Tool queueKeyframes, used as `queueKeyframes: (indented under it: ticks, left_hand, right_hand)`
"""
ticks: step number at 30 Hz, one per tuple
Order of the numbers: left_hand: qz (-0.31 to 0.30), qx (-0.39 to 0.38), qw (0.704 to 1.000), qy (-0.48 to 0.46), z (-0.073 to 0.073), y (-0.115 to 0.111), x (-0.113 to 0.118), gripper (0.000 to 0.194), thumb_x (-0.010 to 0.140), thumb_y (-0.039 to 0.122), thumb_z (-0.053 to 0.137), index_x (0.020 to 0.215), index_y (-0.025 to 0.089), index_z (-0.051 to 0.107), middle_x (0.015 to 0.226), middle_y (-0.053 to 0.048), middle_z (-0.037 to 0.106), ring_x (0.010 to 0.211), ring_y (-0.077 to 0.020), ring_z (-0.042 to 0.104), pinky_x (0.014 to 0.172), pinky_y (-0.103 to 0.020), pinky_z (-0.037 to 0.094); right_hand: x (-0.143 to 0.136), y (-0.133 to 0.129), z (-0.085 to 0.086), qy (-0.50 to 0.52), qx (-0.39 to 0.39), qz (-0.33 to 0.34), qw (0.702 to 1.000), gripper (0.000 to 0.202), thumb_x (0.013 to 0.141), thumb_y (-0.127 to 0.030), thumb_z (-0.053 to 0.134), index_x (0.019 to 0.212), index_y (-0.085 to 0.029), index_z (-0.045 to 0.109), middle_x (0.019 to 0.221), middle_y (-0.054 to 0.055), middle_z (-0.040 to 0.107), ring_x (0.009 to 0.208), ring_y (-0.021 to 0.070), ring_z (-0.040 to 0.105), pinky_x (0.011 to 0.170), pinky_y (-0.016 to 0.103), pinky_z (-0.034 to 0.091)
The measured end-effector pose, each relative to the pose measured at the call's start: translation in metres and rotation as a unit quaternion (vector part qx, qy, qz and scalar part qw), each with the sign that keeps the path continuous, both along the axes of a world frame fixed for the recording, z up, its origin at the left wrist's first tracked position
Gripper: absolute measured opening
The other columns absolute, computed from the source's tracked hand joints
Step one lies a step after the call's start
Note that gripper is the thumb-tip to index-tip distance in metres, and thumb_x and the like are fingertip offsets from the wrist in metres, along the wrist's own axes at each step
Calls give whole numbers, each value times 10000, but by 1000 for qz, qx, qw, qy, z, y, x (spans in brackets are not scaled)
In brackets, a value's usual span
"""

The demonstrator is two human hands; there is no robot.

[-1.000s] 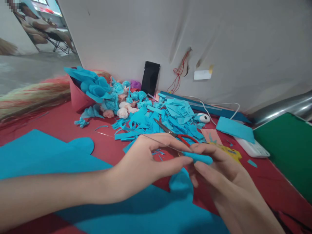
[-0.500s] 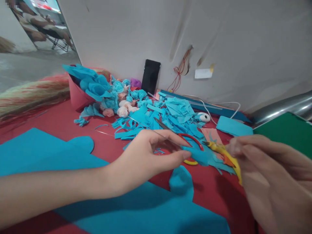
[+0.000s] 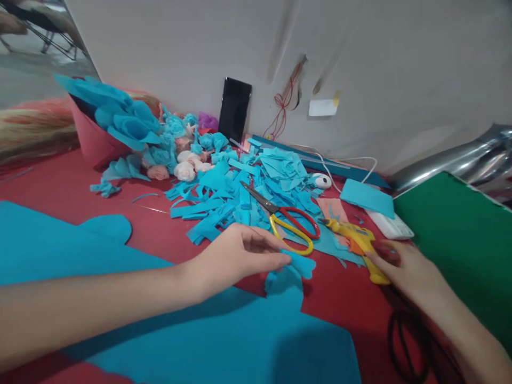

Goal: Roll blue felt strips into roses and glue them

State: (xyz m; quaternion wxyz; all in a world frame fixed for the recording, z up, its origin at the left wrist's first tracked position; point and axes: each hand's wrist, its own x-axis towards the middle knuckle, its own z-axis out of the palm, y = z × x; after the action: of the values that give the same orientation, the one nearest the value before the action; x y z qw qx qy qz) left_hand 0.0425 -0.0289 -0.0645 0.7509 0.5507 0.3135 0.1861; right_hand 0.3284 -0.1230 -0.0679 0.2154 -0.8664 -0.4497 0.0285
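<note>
My left hand (image 3: 240, 253) pinches a small blue foam piece (image 3: 299, 263) between thumb and fingers, just above the red table (image 3: 352, 304) and the edge of a large blue foam sheet (image 3: 168, 330). My right hand (image 3: 408, 269) is on the handle of a yellow glue gun (image 3: 354, 237) that lies on the table to the right, and its fingers curl around that handle. Red-and-yellow scissors (image 3: 290, 224) lie between the two hands, slightly farther back.
A heap of cut blue strips (image 3: 236, 192) fills the middle. Behind it are small foam flowers (image 3: 184, 170), a pink cone of blue foam (image 3: 96, 141) and a black phone (image 3: 234, 109) leaning on the wall. A green sheet (image 3: 460, 240) lies at right, a black cable loop (image 3: 408, 346) near my right wrist.
My right hand let go of the blue piece, swung right and came down on the glue gun. The left hand kept the piece and lowered it. The view shifted down and right.
</note>
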Motion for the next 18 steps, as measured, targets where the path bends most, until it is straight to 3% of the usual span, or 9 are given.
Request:
queueKeyframes:
  ticks: [3, 6, 12, 15, 18]
  left_hand:
    - [-11, -10, 1000, -8, -7, 0, 2, 128, 653, 236, 672, 707, 124, 640, 624, 10, 644, 596, -101, 600, 573, -195, 481]
    - [-10, -9, 1000, -13, -12, 0, 2, 112, 659, 219, 663, 707, 122, 632, 615, 8, 642, 588, -98, 597, 558, -189, 482]
    - [22, 16, 999, -23, -21, 2, 1, 99, 668, 204, 654, 724, 131, 616, 672, 1, 664, 626, -109, 615, 591, -197, 500]
    - [41, 32, 998, -28, -22, 3, 1, 115, 672, 211, 651, 751, 132, 624, 748, -9, 676, 680, -115, 623, 631, -198, 505]
    - [49, 46, 997, -30, -23, 3, 2, 104, 677, 211, 645, 747, 135, 630, 756, -10, 676, 679, -115, 622, 621, -194, 506]
  right_hand:
    - [20, -3, -22, 37, -38, 13, 998, 218, 828, -398, 553, 838, -180, 556, 883, 24, 549, 777, 148, 529, 688, 298, 437]
    - [27, -6, -31, 56, -32, 11, 998, 246, 864, -420, 488, 896, -185, 553, 902, 27, 550, 782, 151, 534, 677, 290, 441]
    - [20, -5, -23, 56, 18, -46, 997, 279, 817, -417, 558, 941, -167, 547, 962, 49, 548, 814, 166, 531, 732, 341, 438]
    - [11, -5, -15, 37, 67, -97, 992, 312, 775, -454, 577, 952, -201, 539, 971, 106, 568, 905, 249, 542, 795, 407, 410]
    - [0, -6, -8, 41, 128, -121, 984, 367, 720, -464, 616, 993, -240, 516, 1106, 162, 540, 1087, 331, 471, 897, 429, 354]
